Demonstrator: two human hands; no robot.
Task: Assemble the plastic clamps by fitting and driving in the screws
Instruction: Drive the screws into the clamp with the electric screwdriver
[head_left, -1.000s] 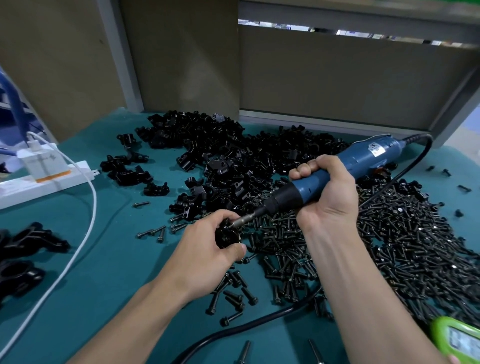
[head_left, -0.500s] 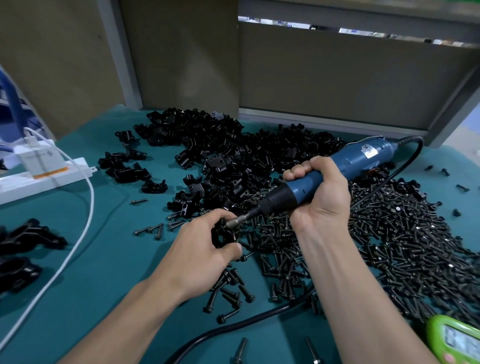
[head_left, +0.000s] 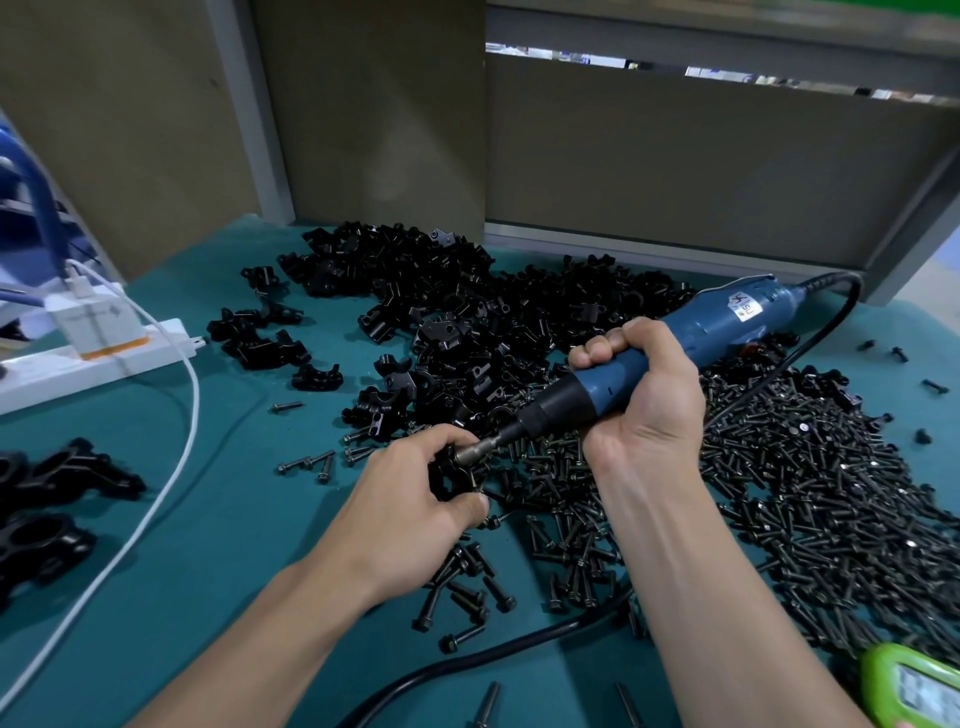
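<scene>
My left hand (head_left: 410, 499) grips a small black plastic clamp (head_left: 449, 475) just above the green table. My right hand (head_left: 641, 392) is wrapped round a blue electric screwdriver (head_left: 675, 343), whose metal bit (head_left: 480, 447) touches the top of the clamp; the screw under the bit is hidden. A big heap of black clamps (head_left: 467, 332) lies behind my hands. To the right spreads a wide pile of black screws (head_left: 810, 483).
A white power strip with a charger (head_left: 93, 338) and its white cable (head_left: 171, 467) lie at the left. Several larger black clamps (head_left: 47, 499) sit at the left edge. The screwdriver's black cord (head_left: 467, 662) crosses the front. A green device (head_left: 909, 686) is at the bottom right.
Both hands, with clamp and screwdriver, have drifted slightly left and toward the clamp heap in the view; the bit stays on the clamp throughout.
</scene>
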